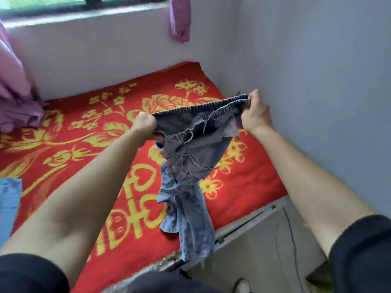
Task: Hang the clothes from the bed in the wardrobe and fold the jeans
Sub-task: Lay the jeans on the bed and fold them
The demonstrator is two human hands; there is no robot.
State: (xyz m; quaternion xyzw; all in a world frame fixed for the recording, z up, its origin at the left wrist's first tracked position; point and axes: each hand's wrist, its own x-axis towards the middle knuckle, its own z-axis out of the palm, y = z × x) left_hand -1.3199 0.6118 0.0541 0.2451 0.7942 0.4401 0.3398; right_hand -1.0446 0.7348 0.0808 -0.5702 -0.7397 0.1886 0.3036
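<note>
A person stands at the side of a bed (249, 210) and holds a pair of blue-grey jeans (186, 166) up in the air over it, both bare forearms stretched forward from dark sleeves (364, 250). The left hand (146, 125) has its grip clamped on the left end of the elastic waistband (203, 107), fingers curled into a fist around the gathered denim. The right hand (256, 115) pinches the other end of the waistband, thumb and fingers closed on the cloth, a little higher and nearer the grey wall (317, 81). Between the two hands the waistband is pulled open and taut. The legs of the jeans hang down twisted and bunched together, and their lower end reaches the near edge of the bed; it may be brushing the cover there, but the view does not settle that. The bed is spread with a red blanket (88, 161) patterned with yellow flowers and characters. A light blue garment (8, 204) lies at the left edge of the picture on the bed. Purple curtains (14, 92) hang at the far left beneath a window (93, 1), with another purple piece (179, 20) hanging at the top. A bare concrete floor (264, 250) shows at the lower right.
</note>
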